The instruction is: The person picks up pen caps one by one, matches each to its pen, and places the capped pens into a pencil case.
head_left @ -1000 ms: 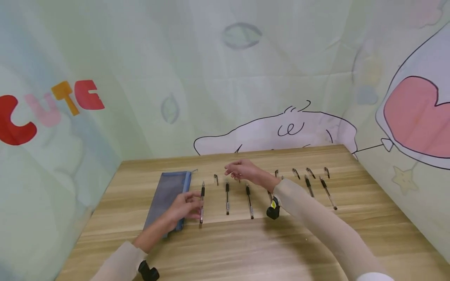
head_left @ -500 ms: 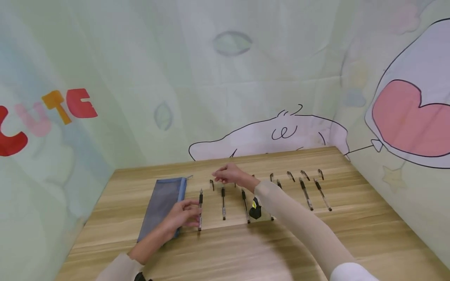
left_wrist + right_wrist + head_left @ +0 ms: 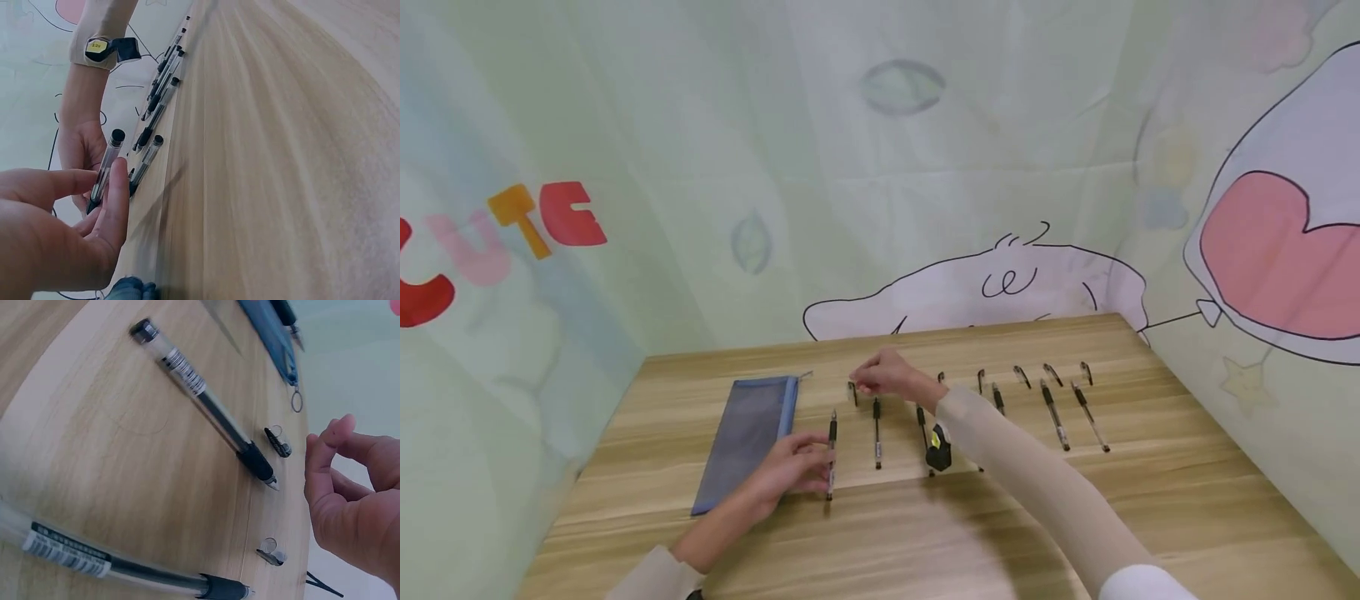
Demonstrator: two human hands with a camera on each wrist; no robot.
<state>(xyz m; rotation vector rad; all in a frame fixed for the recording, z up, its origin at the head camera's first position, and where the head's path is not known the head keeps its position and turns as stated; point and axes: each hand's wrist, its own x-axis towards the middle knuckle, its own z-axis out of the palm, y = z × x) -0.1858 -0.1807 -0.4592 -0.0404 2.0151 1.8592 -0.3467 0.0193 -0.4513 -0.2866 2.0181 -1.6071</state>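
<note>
My left hand (image 3: 793,462) pinches a capless gel pen (image 3: 832,454) between thumb and fingers, tip pointing away. In the left wrist view this pen (image 3: 107,169) is tilted, its dark end plug up. My right hand (image 3: 883,373) hovers past the pens' tips, fingers loosely bent, with nothing visible between them. Right by its fingertips is a small clear-and-black pen cap (image 3: 852,393). In the right wrist view, caps lie near the hand (image 3: 353,487): one pen cap (image 3: 278,441) by the middle pen's (image 3: 206,400) tip, another cap (image 3: 272,552) lower down.
More gel pens lie in a row to the right, such as this pen (image 3: 1054,417), with several caps (image 3: 1021,377) beyond them. A blue mesh zip pouch (image 3: 741,446) lies left of the held pen. A printed curtain (image 3: 700,208) hangs behind the wooden table (image 3: 865,533).
My right hand has moved left and lower, from above the second pen to beside the leftmost cap. The left hand keeps its grip on the pen. The view has shifted a little.
</note>
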